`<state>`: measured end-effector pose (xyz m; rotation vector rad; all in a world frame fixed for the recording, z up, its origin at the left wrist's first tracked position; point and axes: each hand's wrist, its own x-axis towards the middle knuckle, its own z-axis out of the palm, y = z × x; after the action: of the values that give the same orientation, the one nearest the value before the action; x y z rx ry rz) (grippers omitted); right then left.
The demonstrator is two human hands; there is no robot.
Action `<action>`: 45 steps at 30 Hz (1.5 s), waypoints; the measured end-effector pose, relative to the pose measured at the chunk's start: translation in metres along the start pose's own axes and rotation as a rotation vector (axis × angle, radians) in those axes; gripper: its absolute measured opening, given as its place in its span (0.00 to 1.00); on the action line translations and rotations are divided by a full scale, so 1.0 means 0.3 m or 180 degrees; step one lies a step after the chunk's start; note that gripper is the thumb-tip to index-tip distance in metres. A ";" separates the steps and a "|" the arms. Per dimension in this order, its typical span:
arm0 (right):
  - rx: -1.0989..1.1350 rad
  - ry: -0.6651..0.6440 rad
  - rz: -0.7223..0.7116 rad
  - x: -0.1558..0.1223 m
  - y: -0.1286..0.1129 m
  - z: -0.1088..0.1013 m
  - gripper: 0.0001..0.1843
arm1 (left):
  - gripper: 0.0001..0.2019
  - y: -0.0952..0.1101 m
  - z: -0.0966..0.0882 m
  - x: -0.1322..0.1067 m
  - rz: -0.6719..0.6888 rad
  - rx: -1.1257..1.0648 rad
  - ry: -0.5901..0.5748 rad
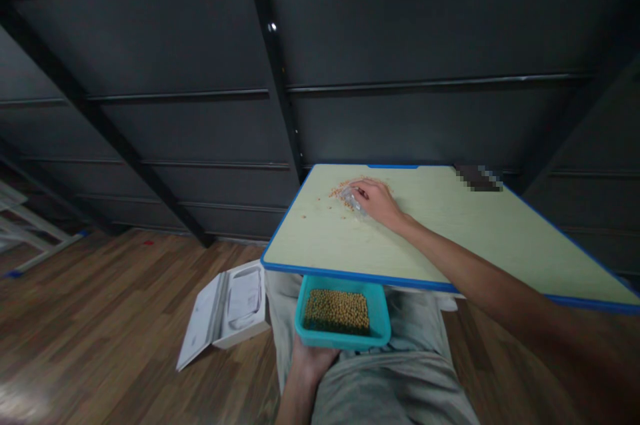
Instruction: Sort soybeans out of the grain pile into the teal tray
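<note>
My left hand [313,359] grips a teal plastic container [380,328] from below, just under the table's front edge. Inside it lies a layer of round yellowish beans [340,308], which look like soybeans. On the pale tabletop, my right hand [377,201] is curled with its fingers closed on a crumpled-looking piece of clear plastic [361,213]; its exact kind is hard to make out. Loose beans [337,191] are scattered around that hand, mostly beyond it and to its left, with a few strays nearer the left edge.
The light table [310,238] has a blue rim. A dark pixelated object [479,178] lies at its back right. An open white box [245,305] stands on the wooden floor to the left. Dark panelled wall [425,18] rises behind the table.
</note>
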<state>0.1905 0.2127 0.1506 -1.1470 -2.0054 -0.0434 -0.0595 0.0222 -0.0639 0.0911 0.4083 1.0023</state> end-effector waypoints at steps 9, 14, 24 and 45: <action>0.0181 -0.0163 -0.0134 -0.004 -0.044 0.000 0.13 | 0.17 0.006 0.033 -0.017 -0.0083 0.0121 -0.0028; 0.0254 -0.0079 -0.0168 -0.003 -0.042 0.003 0.12 | 0.17 0.005 0.037 -0.012 -0.0036 0.0146 -0.0063; 0.0177 -0.0171 -0.0106 -0.006 -0.039 0.007 0.12 | 0.17 -0.005 0.047 -0.017 0.0055 0.0067 -0.0154; 0.0394 -0.0367 -0.0338 -0.013 -0.102 0.007 0.12 | 0.16 -0.009 0.045 -0.011 0.0017 0.0003 -0.0346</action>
<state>0.1676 0.1928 0.1570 -0.9839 -2.1380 0.0935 -0.0540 0.0194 -0.0511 0.1469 0.3092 0.9975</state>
